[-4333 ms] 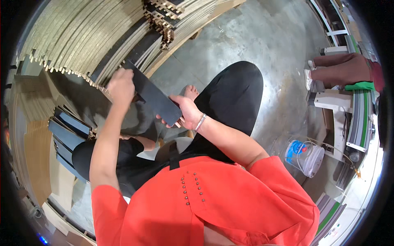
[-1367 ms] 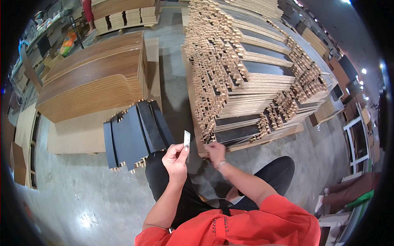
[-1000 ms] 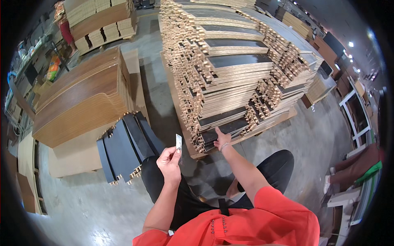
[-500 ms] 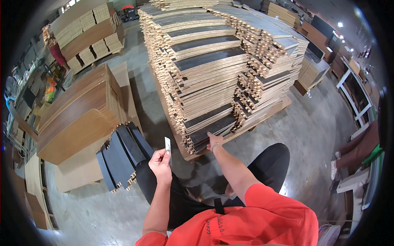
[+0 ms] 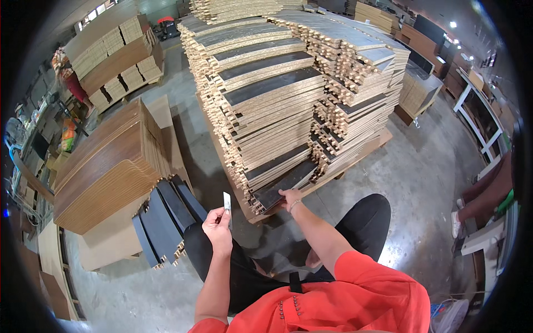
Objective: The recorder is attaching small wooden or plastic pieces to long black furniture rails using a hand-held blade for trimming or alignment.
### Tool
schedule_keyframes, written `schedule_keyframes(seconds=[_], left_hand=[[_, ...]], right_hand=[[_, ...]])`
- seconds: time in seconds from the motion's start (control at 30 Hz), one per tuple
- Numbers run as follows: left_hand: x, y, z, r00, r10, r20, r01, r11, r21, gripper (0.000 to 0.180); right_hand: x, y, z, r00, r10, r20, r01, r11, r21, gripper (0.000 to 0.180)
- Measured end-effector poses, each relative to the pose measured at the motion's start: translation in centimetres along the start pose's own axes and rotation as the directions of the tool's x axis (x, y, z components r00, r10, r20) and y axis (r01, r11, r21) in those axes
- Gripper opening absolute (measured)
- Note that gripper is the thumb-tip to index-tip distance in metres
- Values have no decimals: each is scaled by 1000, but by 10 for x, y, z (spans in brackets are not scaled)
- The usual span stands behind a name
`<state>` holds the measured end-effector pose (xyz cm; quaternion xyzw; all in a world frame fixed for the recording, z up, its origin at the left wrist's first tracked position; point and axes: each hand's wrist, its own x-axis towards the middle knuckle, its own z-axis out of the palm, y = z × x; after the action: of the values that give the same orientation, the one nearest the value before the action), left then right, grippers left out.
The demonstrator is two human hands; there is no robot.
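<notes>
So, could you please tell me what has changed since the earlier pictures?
The right hand let go of its first board and reached forward to a dark board in the stack. The left hand came away too, holding up a pale strip. The brown panels stayed put.

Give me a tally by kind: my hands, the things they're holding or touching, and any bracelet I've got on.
Hands: 2, your left hand and right hand
Small pale strip: 1, held in the left hand
Dark board: 1, touched by the right hand
Bracelet: 1, on the right arm
Total: 5
</notes>
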<state>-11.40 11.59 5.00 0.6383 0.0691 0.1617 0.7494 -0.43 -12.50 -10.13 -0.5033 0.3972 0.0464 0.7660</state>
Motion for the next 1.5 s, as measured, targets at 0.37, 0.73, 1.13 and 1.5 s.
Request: schedule_keyframes(seconds=[0.37, 0.73, 1.13, 1.5], left_hand=[[-1, -6, 14, 993, 69, 97, -83, 986, 144, 3], [-77, -2, 113, 477, 419, 772, -771, 621, 140, 10], [-76, -26, 138, 330, 308, 892, -837, 533, 125, 5], [-61, -49, 148, 323, 288, 901, -858, 491, 151, 5]], right_hand=[[-145, -49, -74, 820, 147, 553, -227, 971, 78, 29], [-186, -43, -131, 735, 131, 665, -434, 845, 313, 65], [-142, -29, -168, 273, -233, 933, -736, 574, 359, 88], [-152, -31, -157, 877, 195, 440, -359, 874, 328, 90]])
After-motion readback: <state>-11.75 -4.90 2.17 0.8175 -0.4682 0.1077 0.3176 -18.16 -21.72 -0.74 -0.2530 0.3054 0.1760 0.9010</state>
